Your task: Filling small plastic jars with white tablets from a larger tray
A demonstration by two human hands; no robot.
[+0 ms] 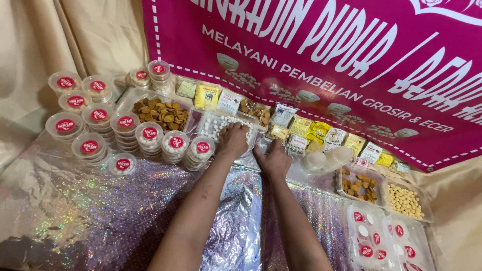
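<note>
My left hand [233, 140] reaches into a clear plastic tray of small white balls [213, 123], with its fingers curled down on the balls. Whether it holds any is hidden. My right hand [273, 159] lies flat, palm down, on the clear wrap just right of that tray. Both forearms stretch forward over a shiny holographic sheet [90, 211].
Stacks of round clear tubs with red labels [150, 140] stand at the left. A tray of brown pieces [160, 113] sits behind them. Small yellow and white packets [311, 131] line the magenta banner [326, 55]. More trays [404, 200] and lidded packs [381, 238] lie at the right.
</note>
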